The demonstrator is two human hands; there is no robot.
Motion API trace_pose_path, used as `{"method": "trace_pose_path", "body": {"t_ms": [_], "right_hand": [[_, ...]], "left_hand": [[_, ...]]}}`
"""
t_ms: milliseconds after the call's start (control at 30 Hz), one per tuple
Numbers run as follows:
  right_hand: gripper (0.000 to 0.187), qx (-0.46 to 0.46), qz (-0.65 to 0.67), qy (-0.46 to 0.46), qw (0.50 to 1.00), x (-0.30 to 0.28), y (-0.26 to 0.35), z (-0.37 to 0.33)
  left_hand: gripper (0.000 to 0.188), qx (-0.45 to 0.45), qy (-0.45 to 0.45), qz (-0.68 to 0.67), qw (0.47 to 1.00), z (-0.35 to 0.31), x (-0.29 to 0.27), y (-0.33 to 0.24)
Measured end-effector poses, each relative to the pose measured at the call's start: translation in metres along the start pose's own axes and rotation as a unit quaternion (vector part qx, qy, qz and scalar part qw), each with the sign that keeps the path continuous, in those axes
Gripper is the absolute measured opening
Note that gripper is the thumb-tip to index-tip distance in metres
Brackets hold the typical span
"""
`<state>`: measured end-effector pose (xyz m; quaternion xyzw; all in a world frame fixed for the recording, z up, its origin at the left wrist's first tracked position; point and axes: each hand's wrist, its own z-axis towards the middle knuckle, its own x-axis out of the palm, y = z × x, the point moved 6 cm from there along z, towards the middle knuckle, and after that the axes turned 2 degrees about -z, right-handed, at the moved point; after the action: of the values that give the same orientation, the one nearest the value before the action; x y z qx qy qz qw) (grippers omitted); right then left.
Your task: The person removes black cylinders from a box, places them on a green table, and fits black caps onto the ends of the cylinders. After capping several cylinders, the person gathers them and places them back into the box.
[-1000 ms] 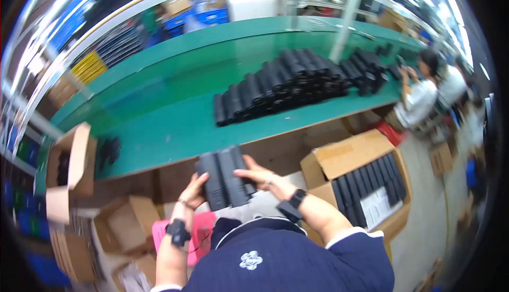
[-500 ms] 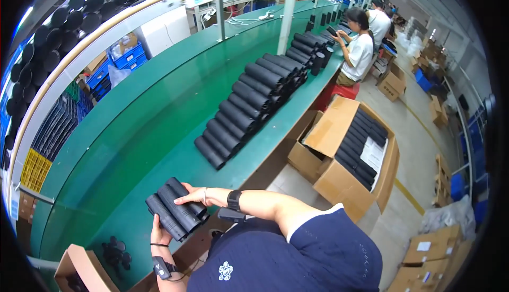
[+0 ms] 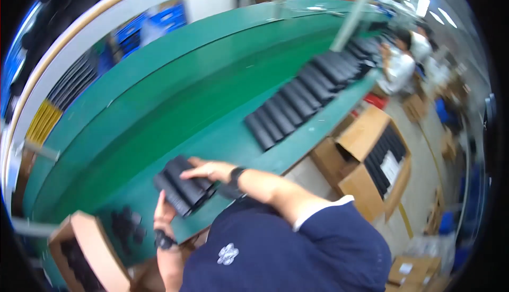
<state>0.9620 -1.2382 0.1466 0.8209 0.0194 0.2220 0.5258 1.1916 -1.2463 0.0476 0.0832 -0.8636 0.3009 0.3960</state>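
Between my two hands is a small bundle of black ribbed tubes (image 3: 183, 188), side by side, above the near part of the green bench (image 3: 212, 138). My left hand (image 3: 165, 211) grips the bundle from its near left end, its fingers partly hidden beneath. Across the top and right side lies my right hand (image 3: 211, 170), closed round the tubes. A long pile of similar black tubes (image 3: 297, 101) runs along the bench ahead to the right. Small dark parts (image 3: 127, 227), too blurred to make out, lie left of my left hand.
An open cardboard box (image 3: 90, 244) with dark parts in it stands at lower left. Right of the bench, another open carton (image 3: 366, 170) holds black tubes. Seated co-workers (image 3: 400, 69) are farther along. A metal post (image 3: 352, 19) rises beside the pile.
The view has swung left and blurred, so the pile and carton appear farther right and more of the lower-left box shows. Both hands still hold the tubes.
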Motion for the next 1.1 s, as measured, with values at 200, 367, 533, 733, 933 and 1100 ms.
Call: {"method": "trace_pose_path", "body": {"t_ms": [200,367,533,733,933,1100], "right_hand": [[0.08,0.07,0.092,-0.084,0.99,-0.07,-0.022,0.019],[0.095,0.124,-0.05,-0.088,0.987,-0.113,-0.058,0.028],[0.085,0.169,-0.096,-0.112,0.975,-0.143,-0.072,0.038],[0.078,0.167,-0.184,-0.117,0.962,-0.138,-0.055,0.037],[0.08,0.187,-0.183,-0.096,0.96,-0.148,-0.066,0.038],[0.087,0.126,-0.209,-0.093,0.965,-0.15,-0.082,0.04]], "left_hand": [[0.074,0.073,-0.145,0.078,0.984,0.047,0.008,-0.011],[0.11,0.112,-0.338,0.209,0.911,0.019,0.004,-0.025],[0.109,0.095,-0.406,0.329,0.847,0.017,-0.049,-0.034],[0.101,0.117,-0.441,0.369,0.81,0.025,-0.048,-0.038],[0.103,0.147,-0.544,0.481,0.672,0.007,-0.034,-0.043],[0.104,0.131,-0.553,0.497,0.655,0.006,-0.024,-0.038]]}}
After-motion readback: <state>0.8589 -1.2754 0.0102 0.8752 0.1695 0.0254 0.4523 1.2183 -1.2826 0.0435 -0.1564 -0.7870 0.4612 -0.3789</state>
